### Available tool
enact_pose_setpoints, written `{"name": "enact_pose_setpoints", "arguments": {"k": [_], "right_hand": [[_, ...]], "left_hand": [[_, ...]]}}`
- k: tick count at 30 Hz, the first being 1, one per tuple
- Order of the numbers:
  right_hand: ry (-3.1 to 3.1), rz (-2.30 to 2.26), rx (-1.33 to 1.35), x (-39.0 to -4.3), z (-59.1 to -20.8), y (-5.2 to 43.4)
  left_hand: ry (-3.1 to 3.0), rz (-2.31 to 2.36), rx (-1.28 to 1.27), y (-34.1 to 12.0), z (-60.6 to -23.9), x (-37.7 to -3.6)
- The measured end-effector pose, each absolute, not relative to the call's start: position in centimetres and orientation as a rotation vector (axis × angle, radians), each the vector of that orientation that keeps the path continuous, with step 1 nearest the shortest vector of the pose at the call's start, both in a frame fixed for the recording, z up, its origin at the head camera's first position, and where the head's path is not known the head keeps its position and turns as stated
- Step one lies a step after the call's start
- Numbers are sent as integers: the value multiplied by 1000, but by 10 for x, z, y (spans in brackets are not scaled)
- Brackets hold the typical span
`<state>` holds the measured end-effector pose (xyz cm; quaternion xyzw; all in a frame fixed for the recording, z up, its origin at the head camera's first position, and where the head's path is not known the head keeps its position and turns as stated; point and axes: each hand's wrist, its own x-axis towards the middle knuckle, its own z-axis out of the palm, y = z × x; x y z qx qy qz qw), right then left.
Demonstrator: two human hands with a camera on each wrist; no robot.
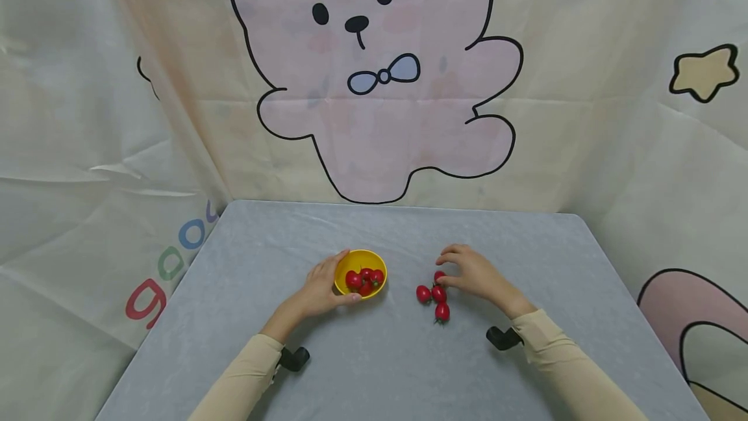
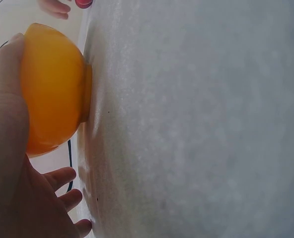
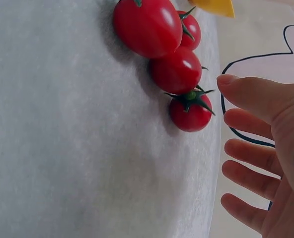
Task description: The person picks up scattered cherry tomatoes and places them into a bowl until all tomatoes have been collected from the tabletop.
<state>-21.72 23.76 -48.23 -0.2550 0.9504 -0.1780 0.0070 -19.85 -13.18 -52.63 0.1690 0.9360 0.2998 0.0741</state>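
My left hand (image 1: 320, 288) holds the side of a yellow bowl (image 1: 337, 276) on the table, with the thumb at its near rim and the index finger at its far rim. Several red cherry tomatoes (image 1: 354, 280) lie inside that bowl. In the left wrist view, other fingers (image 2: 71, 199) spread out beside the orange-looking bowl (image 2: 52, 91). To the right, several more cherry tomatoes (image 1: 439, 293) with green stems sit clustered on the cloth. Over the farthest one, a tomato (image 3: 190, 113), hovers my right hand (image 1: 474, 273), its fingers loosely bent and holding nothing.
A pale grey cloth covers the table (image 1: 374, 369). Behind it hangs a curtain (image 1: 374, 148) with a pink cartoon bear. More printed fabric (image 1: 660, 167) hangs at the sides. Each wrist wears a black camera mount (image 1: 294, 359).
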Motion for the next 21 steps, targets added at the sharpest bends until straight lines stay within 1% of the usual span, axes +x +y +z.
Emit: {"name": "enact_pose_setpoints", "arguments": {"k": [21], "right_hand": [[2992, -597, -773, -216, -493, 244]], "left_hand": [[2805, 892, 487, -131, -523, -197]]}}
